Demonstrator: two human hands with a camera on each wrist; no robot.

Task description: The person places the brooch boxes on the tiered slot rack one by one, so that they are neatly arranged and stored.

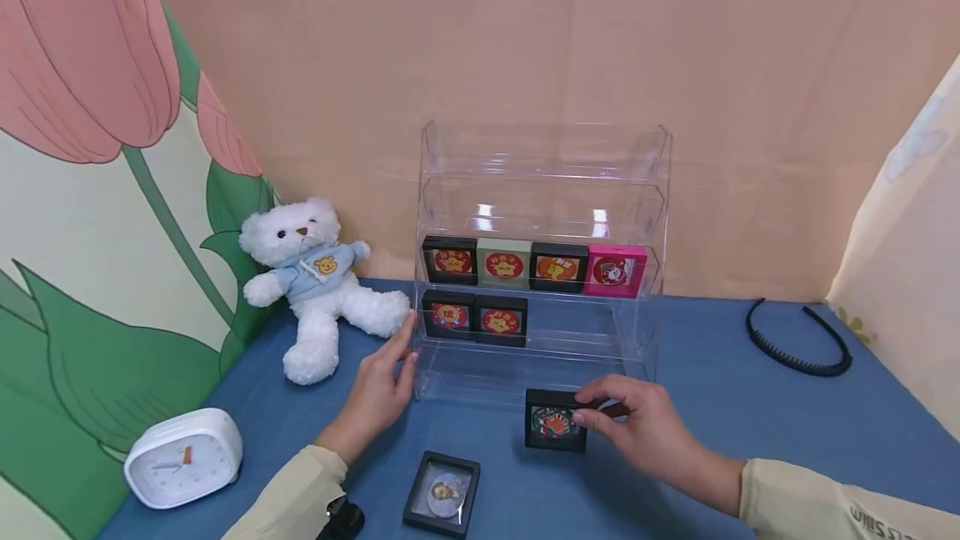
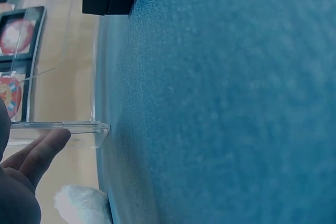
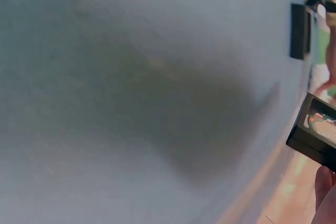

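My right hand [image 1: 645, 432] pinches the right edge of a small black display case [image 1: 551, 423] with a badge showing a red and green picture. The case is upright, just in front of the clear acrylic tiered rack [image 1: 585, 369]. In the right wrist view, that black case [image 3: 312, 142] appears at the right edge, with much of the hand cut off. My left hand [image 1: 378, 390] touches the rack's left side with extended fingers. Another black display case [image 1: 442, 494] with a round badge lies flat on the table between my forearms.
Several badge cases, including a pink one [image 1: 617, 271] and a pale green one [image 1: 504, 262], stand on the rack's two lower tiers. A white teddy bear [image 1: 318, 273] sits left of the rack. A white clock [image 1: 183, 458] stands front left; a black headband [image 1: 798, 361] lies right.
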